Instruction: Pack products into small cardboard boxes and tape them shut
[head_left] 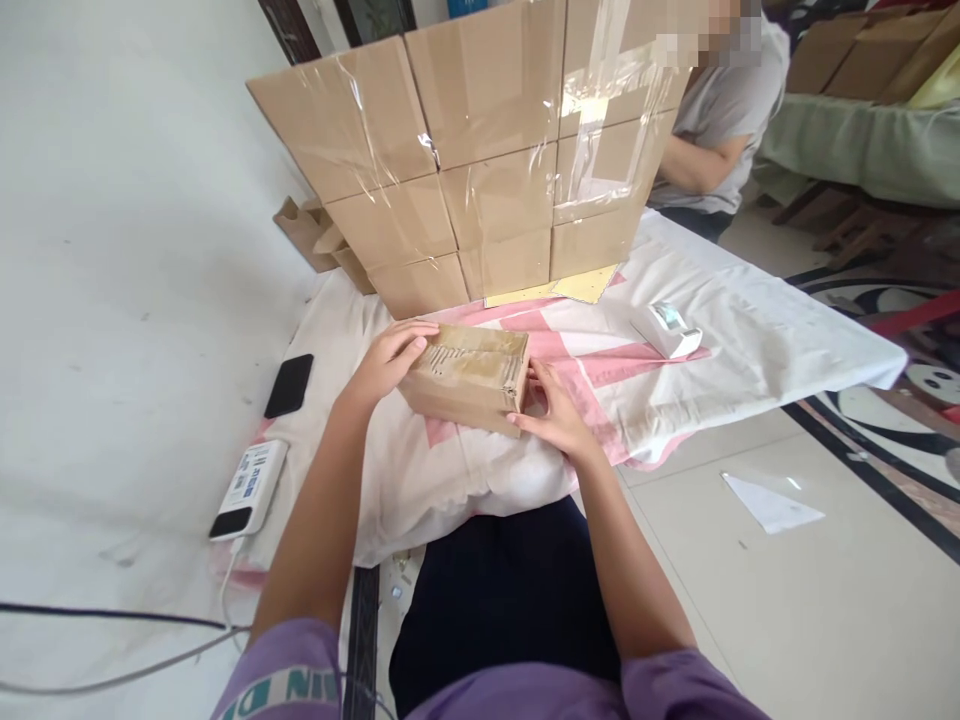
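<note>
A small brown cardboard box (466,392) lies on the cloth-covered table in front of me, its top taped and a torn, ridged patch showing. My left hand (386,362) grips its left end, fingers over the top edge. At the right end, my right hand (556,408) holds the box with the thumb at the near corner and the fingers on the end face. Part of the right fingers is hidden. Just behind the box rises a stack of cardboard boxes (499,195) wrapped in shiny clear plastic.
On the left lie a black phone (289,386) and a white power bank (251,490) with a cable. A white tape dispenser (671,332) sits on the right of the table (795,330). Another person (724,130) is behind the stack. A white wall (135,250) borders the left.
</note>
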